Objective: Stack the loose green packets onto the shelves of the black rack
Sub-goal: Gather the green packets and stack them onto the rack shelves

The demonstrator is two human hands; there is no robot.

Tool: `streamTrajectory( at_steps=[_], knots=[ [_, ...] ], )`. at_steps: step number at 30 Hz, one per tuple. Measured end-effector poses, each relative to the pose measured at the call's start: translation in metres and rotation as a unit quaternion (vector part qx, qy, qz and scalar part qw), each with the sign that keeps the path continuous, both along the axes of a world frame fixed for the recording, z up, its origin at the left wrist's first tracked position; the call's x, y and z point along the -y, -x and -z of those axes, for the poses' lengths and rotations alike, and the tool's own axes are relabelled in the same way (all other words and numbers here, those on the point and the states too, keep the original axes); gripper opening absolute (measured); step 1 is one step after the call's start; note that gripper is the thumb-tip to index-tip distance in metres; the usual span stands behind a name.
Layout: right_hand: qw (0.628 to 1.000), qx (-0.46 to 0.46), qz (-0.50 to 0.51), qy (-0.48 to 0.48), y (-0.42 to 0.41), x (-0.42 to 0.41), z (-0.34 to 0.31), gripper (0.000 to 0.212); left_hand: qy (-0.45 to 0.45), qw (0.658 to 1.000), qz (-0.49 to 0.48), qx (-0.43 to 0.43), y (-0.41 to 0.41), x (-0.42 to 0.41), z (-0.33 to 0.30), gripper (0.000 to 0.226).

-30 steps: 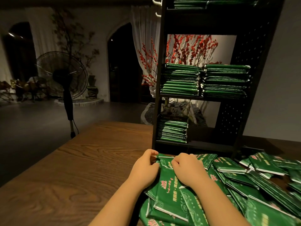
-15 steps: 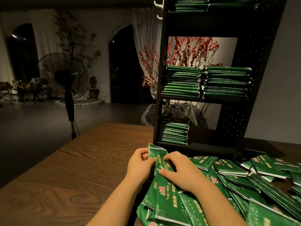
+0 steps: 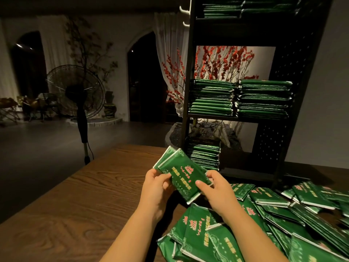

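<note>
We hold a small bundle of flat green foil packets with red and gold print (image 3: 184,175) above the brown wood-grain table (image 3: 79,201), just in front of the tall black metal rack with perforated side panels (image 3: 283,103). Our left hand (image 3: 154,186) grips the bundle's left edge with curled fingers, and our right hand (image 3: 215,188) pinches its near right corner, thumb on top.

To do this step well, we square the edges between both hands before moving, so the slippery foil does not fan out. Then we carry the bundle flat toward the rack and set it on the short stack of green packets on the lowest shelf (image 3: 204,156), or on the bare shelf space to that stack's right. The middle shelf's two stacks (image 3: 239,99) look nearly full.

The heap of loose green packets (image 3: 283,220) spreads in front of the rack and runs off the right and bottom edges. We cannot count the packets in our bundle; at least two show. The top shelf is cut off above.
</note>
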State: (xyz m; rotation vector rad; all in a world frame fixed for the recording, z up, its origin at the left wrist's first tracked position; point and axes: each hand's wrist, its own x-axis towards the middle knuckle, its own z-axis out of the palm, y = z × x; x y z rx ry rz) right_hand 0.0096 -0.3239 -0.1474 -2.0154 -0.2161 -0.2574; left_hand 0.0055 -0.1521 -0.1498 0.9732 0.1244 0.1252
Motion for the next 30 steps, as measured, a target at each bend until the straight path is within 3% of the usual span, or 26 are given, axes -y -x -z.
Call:
streamTrajectory(
  at_steps=[2,4,6,8,13,19,21,24,25,28,30],
  knots=[
    [1.000,0.004,0.017,-0.017,-0.001,0.002,0.000,0.016,-0.029,1.000,-0.001,0.002,0.000,-0.005,0.000,0.032],
    [0.999,0.020,0.027,0.004,0.000,0.004,-0.001,0.012,-0.133,0.991,-0.015,0.021,-0.001,-0.013,0.003,0.038],
    [0.997,0.045,0.031,0.054,0.001,0.006,0.000,0.012,-0.287,0.956,-0.031,0.054,0.001,-0.020,0.005,0.036],
    [0.991,0.063,0.033,0.113,0.005,0.005,-0.002,0.015,-0.377,0.922,-0.042,0.077,0.004,-0.023,0.006,0.030],
    [0.985,0.091,0.040,0.139,0.006,0.006,-0.007,0.018,-0.440,0.893,-0.049,0.083,0.001,-0.027,0.011,0.032],
    [0.993,0.023,0.028,0.108,0.003,0.008,-0.002,0.022,-0.514,0.857,-0.029,0.016,0.000,-0.029,0.013,0.051],
    [0.990,-0.021,0.004,0.142,0.003,0.007,-0.001,0.029,-0.552,0.834,-0.008,-0.004,-0.003,-0.028,0.017,0.047],
    [0.978,-0.046,-0.015,0.204,0.001,0.007,0.003,0.026,-0.632,0.773,0.037,-0.035,-0.004,-0.024,0.018,0.033],
    [0.976,-0.044,-0.007,0.215,0.000,0.007,0.004,0.023,-0.641,0.766,0.037,-0.039,-0.005,-0.023,0.019,0.030],
    [0.979,-0.040,0.023,0.200,-0.002,0.009,0.002,0.021,-0.605,0.795,0.029,-0.026,-0.005,-0.023,0.018,0.030],
    [0.979,-0.040,0.030,0.195,-0.002,0.009,0.002,0.020,-0.648,0.760,0.040,-0.033,-0.005,-0.021,0.016,0.032]
  ],
)
